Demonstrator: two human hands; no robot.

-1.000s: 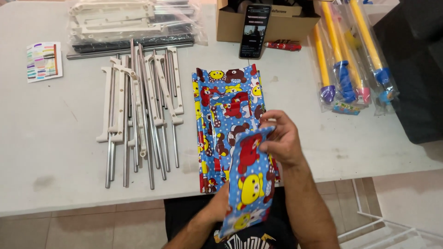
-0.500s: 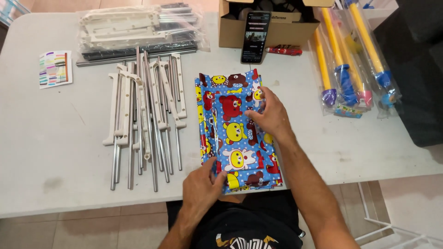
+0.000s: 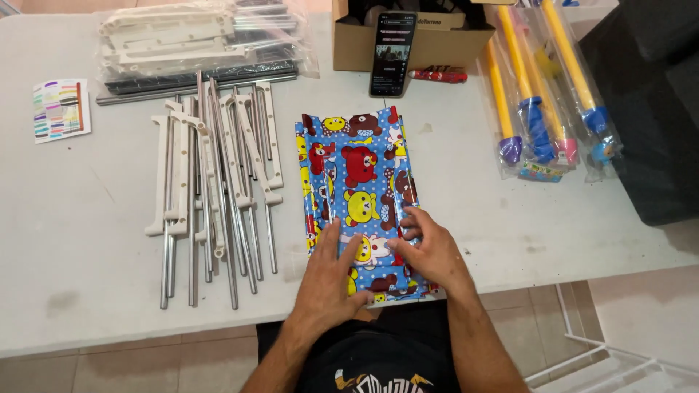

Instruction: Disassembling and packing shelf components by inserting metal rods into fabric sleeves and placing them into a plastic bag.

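Cartoon-print fabric (image 3: 357, 189) lies flat at the desk's (image 3: 87, 240) 6 o'clock edge; left hand (image 3: 328, 276) and right hand (image 3: 429, 247) press on it, fingers spread, gripping nothing. Smoothing step, seemingly; metal rods (image 3: 211, 189) lie at 9 o'clock

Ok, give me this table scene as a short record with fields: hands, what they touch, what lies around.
left hand: left hand flat on the blue cartoon-print fabric stack, fingers spread
right hand: right hand pressing the same stack beside it
left of stack: metal rods with white plastic brackets, loose
far left: bagged frame parts, colour chart card
far edge: phone propped against cardboard box
right: bagged yellow-handled tools
surface: white table
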